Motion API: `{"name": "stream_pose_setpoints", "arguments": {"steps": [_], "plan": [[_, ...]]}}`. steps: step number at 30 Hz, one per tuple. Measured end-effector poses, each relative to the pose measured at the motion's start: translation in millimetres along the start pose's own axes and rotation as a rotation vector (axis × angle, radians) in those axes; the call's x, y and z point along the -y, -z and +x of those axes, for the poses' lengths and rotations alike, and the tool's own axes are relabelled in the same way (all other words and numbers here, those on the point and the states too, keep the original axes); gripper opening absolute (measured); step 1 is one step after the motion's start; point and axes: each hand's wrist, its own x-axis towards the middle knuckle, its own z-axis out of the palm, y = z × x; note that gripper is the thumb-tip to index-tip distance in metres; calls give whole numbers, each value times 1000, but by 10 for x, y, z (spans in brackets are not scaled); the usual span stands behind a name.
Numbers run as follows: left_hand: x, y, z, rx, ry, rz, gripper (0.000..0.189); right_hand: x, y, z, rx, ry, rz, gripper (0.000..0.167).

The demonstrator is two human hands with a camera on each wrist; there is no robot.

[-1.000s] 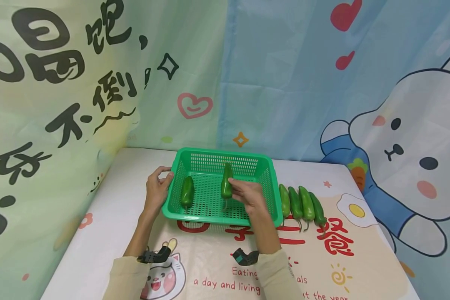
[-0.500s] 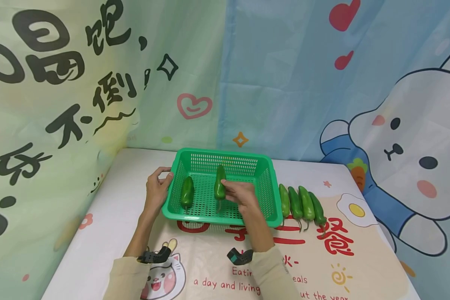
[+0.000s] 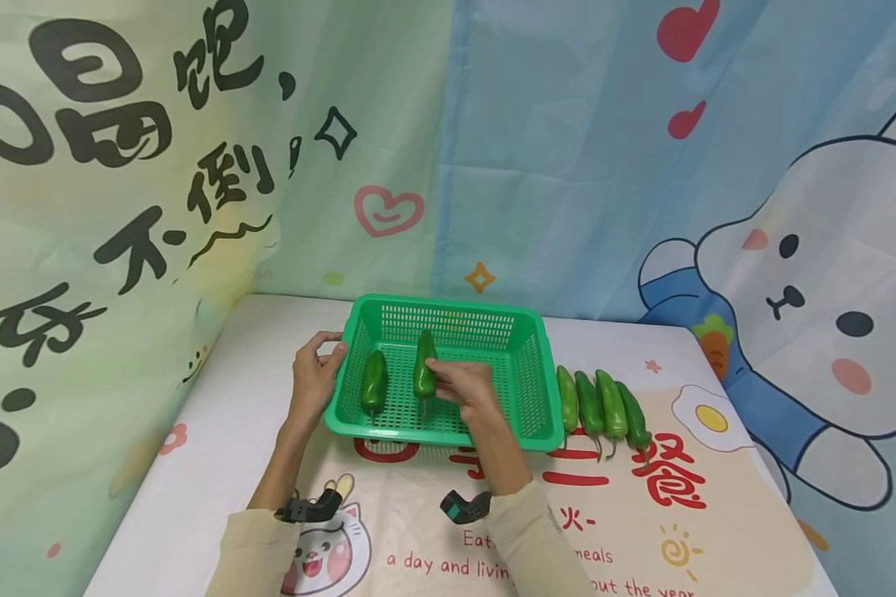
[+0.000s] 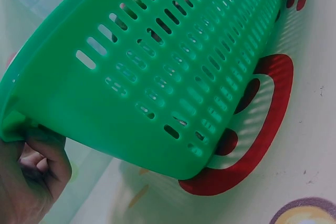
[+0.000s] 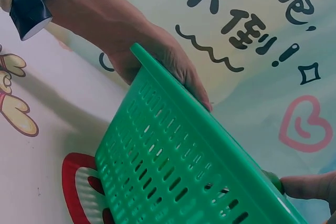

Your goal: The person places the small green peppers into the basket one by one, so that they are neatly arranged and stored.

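Observation:
A green plastic basket [image 3: 526,390] with slotted walls stands on the table. My left hand [image 3: 316,380] holds its left rim; in the left wrist view the fingers [image 4: 50,156] curl under that rim. Inside the basket, my right hand [image 3: 465,385] pinches a green pepper [image 3: 424,369] from its right side, the stem towards me. Another green pepper [image 3: 375,381] lies at the basket's left. In the right wrist view the basket wall hides most of the held pepper; the thumb [image 5: 304,185] shows at its tip.
Several green peppers [image 3: 611,405] lie in a row just right of the basket. The white table [image 3: 216,398] bears a printed mat [image 3: 627,514]. A printed curtain [image 3: 538,166] hangs close behind the basket.
My right hand has moved left inside the basket with the pepper, bringing it nearer the other pepper there. The left hand and the basket have stayed in place.

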Motion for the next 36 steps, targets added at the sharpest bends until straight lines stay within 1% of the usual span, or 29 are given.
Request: {"name": "stream_pose_setpoints", "arguments": {"steps": [11,20,25,31,36], "plan": [[-3,11,13,5,-10,0,35,47,-141,-15,-56,2,-26,34],[-6,24,-2,8,-7,-1,36,30,-290,9,-52,26,-93,32],[-3,34,4,-1,-3,9,35,40,-416,15,-33,15,-130,31],[-12,26,9,0,-1,6,36,66,-532,32,-51,12,-180,28],[-5,16,-9,9,12,4,37,64,-582,36,-55,15,-224,31]]}}
